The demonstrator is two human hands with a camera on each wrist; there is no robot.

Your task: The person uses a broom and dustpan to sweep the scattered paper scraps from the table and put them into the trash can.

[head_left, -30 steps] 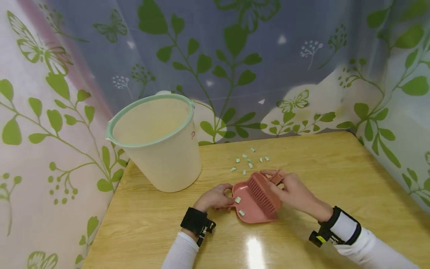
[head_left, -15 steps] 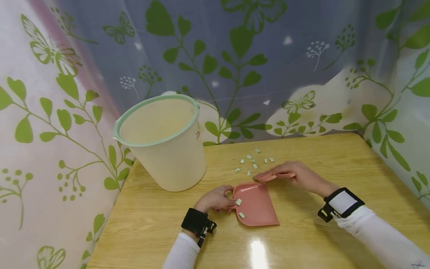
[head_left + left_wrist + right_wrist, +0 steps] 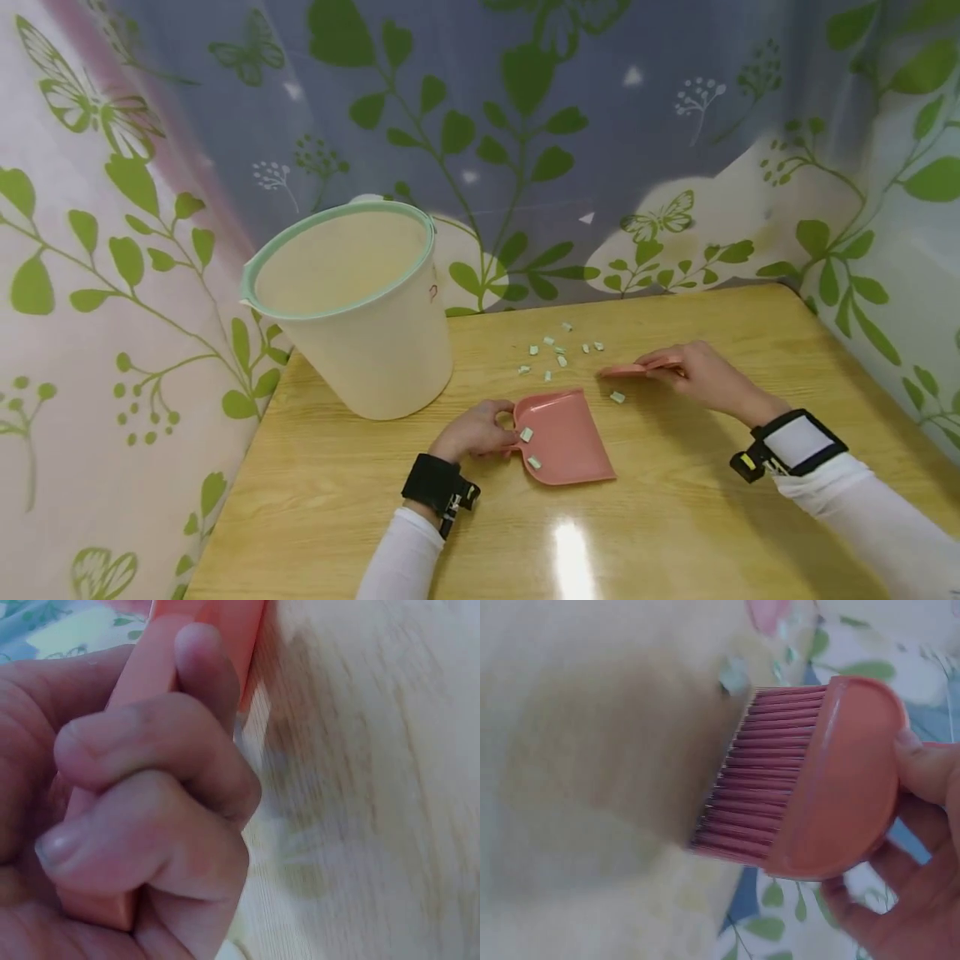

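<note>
My left hand (image 3: 474, 431) grips the handle of a pink dustpan (image 3: 570, 442), which lies flat on the table with its wide edge to the right. In the left wrist view, curled fingers wrap the pink handle (image 3: 142, 671). Two pale green scraps (image 3: 527, 434) lie in the pan near its handle end. My right hand (image 3: 708, 379) holds a matching pink hand brush (image 3: 622, 371), right of the pan's far corner. Its bristles (image 3: 761, 776) show in the right wrist view, close to the tabletop. Just below the brush lies one loose scrap (image 3: 617, 397).
Several more pale green scraps (image 3: 561, 360) are scattered on the wooden table (image 3: 675, 533) beyond the dustpan. A tall cream bucket (image 3: 375, 367) with a green rim stands at the left back. Leaf-patterned curtain (image 3: 420, 108) hangs behind and along both sides.
The brush has moved from over the dustpan to its right, beyond the pan's edge. A loose scrap now shows beneath it. My left hand keeps hold of the pan.
</note>
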